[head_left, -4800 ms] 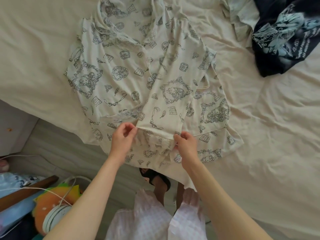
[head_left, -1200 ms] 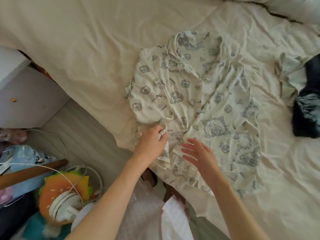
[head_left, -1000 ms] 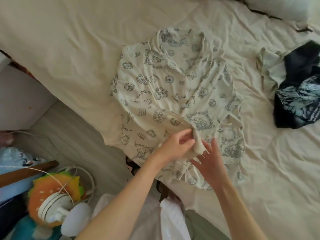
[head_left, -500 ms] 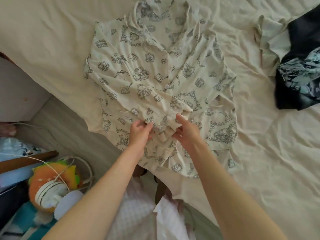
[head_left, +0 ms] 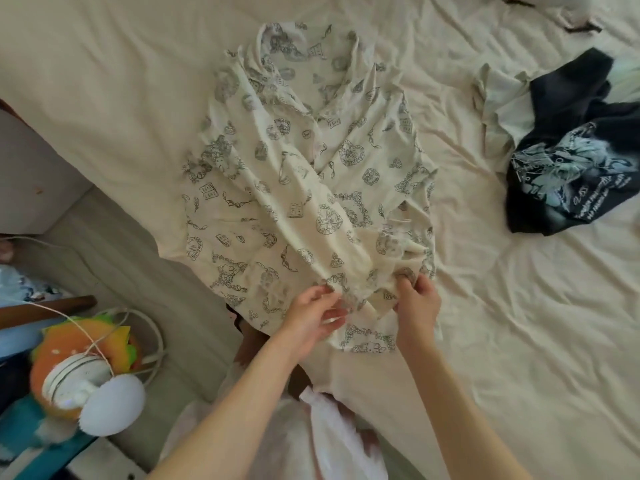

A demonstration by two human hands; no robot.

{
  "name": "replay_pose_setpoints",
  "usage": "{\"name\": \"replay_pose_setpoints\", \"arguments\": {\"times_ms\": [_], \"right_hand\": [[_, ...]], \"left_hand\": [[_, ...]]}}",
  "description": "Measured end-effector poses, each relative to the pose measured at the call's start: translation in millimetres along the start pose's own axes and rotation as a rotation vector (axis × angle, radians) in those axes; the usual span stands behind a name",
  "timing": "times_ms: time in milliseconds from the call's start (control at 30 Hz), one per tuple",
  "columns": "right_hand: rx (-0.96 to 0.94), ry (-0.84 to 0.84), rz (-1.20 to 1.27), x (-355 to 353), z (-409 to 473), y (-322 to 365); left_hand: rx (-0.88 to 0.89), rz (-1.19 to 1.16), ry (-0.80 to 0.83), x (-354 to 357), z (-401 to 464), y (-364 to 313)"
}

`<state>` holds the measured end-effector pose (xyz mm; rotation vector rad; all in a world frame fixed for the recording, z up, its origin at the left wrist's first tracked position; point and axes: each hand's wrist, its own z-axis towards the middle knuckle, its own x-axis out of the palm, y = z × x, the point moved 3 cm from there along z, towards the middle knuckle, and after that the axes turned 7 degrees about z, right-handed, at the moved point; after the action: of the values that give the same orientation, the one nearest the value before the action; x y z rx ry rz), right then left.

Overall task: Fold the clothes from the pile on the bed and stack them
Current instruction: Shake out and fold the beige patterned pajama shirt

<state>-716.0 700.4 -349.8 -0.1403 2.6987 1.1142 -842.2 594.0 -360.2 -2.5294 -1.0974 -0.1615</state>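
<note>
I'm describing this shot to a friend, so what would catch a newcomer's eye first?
First, the cream printed shirt spread across the middle of the bed, with the left hand and right hand both pinching its near hem. Next, the dark printed garment crumpled at the right edge.

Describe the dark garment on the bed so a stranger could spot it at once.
Start at the cream bed sheet, where a cream printed shirt lies spread in the middle. Look to the sheet's right side: the dark garment lies crumpled there, partly over a pale cloth. It alone is near-black, with a light blue graphic print.
</note>
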Motion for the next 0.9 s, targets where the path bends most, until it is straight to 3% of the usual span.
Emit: {"name": "replay_pose_setpoints", "arguments": {"times_ms": [67, 133, 233, 433, 700, 900], "right_hand": [[0.216, -0.039, -0.065, -14.3, 13.1, -16.4], [0.258, -0.071, -0.199, -22.3, 25.6, -20.1], [0.058, -0.138, -0.381, -11.7, 35.6, 4.4], [-0.422, 0.024, -0.796, 79.6, 44.7, 60.7], [-0.578, 0.489, -0.894, 225.7, 54.7, 105.7], [-0.803, 0.562, -0.916, 329.1, 78.0, 144.2]], "left_hand": [[-0.065, 0.155, -0.083, -4.2, 1.3, 6.4], [-0.062, 0.204, -0.142, -13.5, 3.6, 1.9], [0.033, 0.240, -0.228, -36.4, 5.9, -24.6], [0.205, 0.104, -0.389, -97.3, 7.2, -90.4], [0.247, -0.142, -0.483, -139.8, 34.4, -159.1], [0.163, -0.402, -0.348, -139.0, 69.6, -193.0]]}}
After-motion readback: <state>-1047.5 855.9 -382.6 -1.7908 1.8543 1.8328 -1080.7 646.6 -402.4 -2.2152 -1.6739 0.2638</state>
